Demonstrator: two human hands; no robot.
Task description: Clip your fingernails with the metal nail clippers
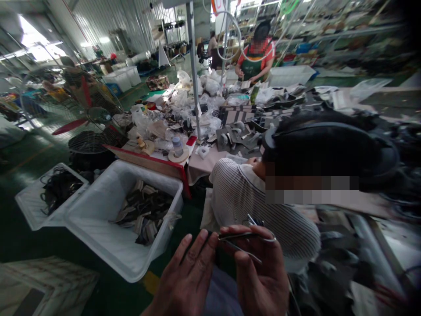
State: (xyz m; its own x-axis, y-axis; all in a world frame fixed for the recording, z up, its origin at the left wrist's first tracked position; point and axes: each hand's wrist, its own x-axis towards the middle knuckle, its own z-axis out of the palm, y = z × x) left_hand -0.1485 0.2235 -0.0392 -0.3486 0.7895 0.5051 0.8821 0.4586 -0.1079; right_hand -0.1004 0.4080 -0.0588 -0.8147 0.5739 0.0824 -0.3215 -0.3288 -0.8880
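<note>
Pinching a slim metal tool [241,236] between thumb and fingers of the right hand [266,267], two narrow arms parting toward the palm and meeting near the left hand [189,272]. Left fingers straight and slightly apart, back of the hand upward; cannot tell whether the hidden thumb presses on anything, or whether the index fingertip touches the tool. Probably light, stiff with some spring, slick where bare metal shows; best taken hold of along the arms, back from the joined end. Lying across the right fingers, just right of the left fingertips, in the air short of the near edge of the desk [205,163]. At that edge, a seated co-worker in a striped shirt [263,210]. Left of the hands, on the floor, a large white bin [95,224] with dark and pale pieces [148,210]. Along the desk's left edge, a red-edged board [148,162]; by its near left corner, a bottle [177,149]. At the far edge, a person in an orange shirt and green apron [256,63].
</note>
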